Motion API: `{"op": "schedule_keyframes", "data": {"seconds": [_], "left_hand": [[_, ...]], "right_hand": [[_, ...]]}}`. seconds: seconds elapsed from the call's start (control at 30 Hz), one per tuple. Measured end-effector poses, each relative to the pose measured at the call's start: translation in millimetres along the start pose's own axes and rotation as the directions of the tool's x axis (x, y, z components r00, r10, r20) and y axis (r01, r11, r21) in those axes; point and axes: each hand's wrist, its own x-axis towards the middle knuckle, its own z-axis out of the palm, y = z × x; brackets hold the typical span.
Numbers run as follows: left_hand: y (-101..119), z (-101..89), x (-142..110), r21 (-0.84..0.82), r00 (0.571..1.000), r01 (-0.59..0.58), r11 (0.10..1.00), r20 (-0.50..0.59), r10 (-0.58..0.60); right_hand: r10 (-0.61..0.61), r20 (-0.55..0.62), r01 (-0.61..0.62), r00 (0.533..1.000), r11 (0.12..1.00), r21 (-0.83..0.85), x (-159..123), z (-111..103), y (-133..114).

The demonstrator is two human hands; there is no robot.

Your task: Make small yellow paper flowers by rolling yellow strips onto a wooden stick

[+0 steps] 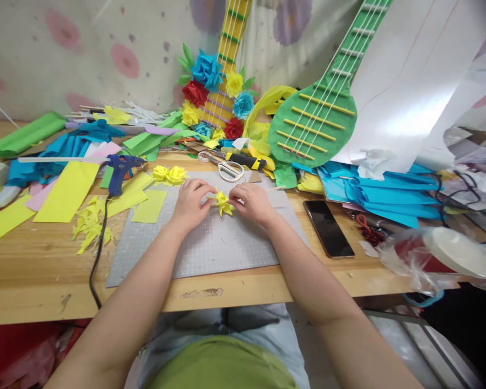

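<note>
A small yellow paper flower (pixel 223 203) is held between both hands above the grey cutting mat (pixel 210 254). My left hand (pixel 194 202) pinches its left side with thumb and fingers. On the other side, my right hand (pixel 251 202) grips the petals with its fingertips. A thin pale stick (pixel 276 188) shows beyond the right hand; whether that hand holds it I cannot tell. Finished yellow paper flowers (pixel 169 175) lie at the mat's upper left edge, near a cut yellow paper piece (pixel 149 206). White-handled scissors (pixel 227 168) rest just behind the hands.
A blue glue gun (pixel 120 172) stands at left, its cord (pixel 99 254) running over the front edge. Yellow paper strips (pixel 92 221) lie nearby. A phone (pixel 329 228) and a plastic-wrapped cup (pixel 437 254) are at right. Behind stand a green paper instrument (pixel 314 127) and a yellow one (pixel 233 40).
</note>
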Motion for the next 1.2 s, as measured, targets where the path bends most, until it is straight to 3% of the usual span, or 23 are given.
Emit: {"op": "schedule_keyframes", "data": {"seconds": [0.3,0.63,0.87,1.2], "left_hand": [[0,7.2,3,0.005,0.986,0.075,0.997,0.147,-0.075],[0,10.4,3,-0.03,0.984,0.142,0.989,0.117,-0.138],[0,10.8,3,-0.065,0.956,0.259,0.964,0.159,-0.246],[0,12.0,3,-0.055,0.968,0.226,0.972,0.12,-0.219]], "right_hand": [[-0.032,0.052,0.032,0.998,0.999,0.007,-1,-1,-2],[0.067,0.124,-0.064,0.99,0.998,-0.027,0,-6,-7],[0.117,0.162,-0.104,0.98,0.991,-0.089,2,-9,-8],[0.148,0.165,-0.117,0.975,0.976,-0.183,4,-9,-8]]}}
